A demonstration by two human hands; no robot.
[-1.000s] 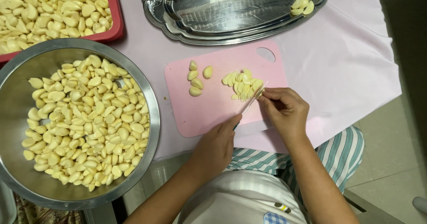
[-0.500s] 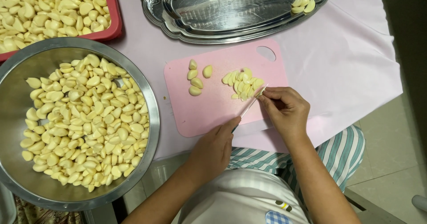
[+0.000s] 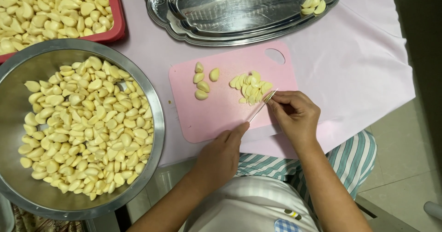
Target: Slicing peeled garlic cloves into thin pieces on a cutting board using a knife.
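Note:
A pink cutting board [image 3: 216,117] lies on a pink cloth [image 3: 359,66]. On it are three whole peeled garlic cloves [image 3: 201,81] and a heap of garlic slices [image 3: 251,87]. My left hand [image 3: 221,156] grips a small knife [image 3: 262,106] at the board's near edge, its thin blade pointing up and right. My right hand [image 3: 294,114] pinches a small piece of garlic against the blade tip, next to the heap of slices. The piece is mostly hidden by the fingers.
A large steel bowl [image 3: 156,117] of peeled garlic cloves [image 3: 83,126] sits at the left. A red tray [image 3: 117,29] of more cloves is at the far left. An oval steel platter [image 3: 239,11] at the back holds a few garlic slices [image 3: 313,4].
Both hands stay in place at the board's near right edge. The blade and my right fingertips have shifted only slightly beside the slices.

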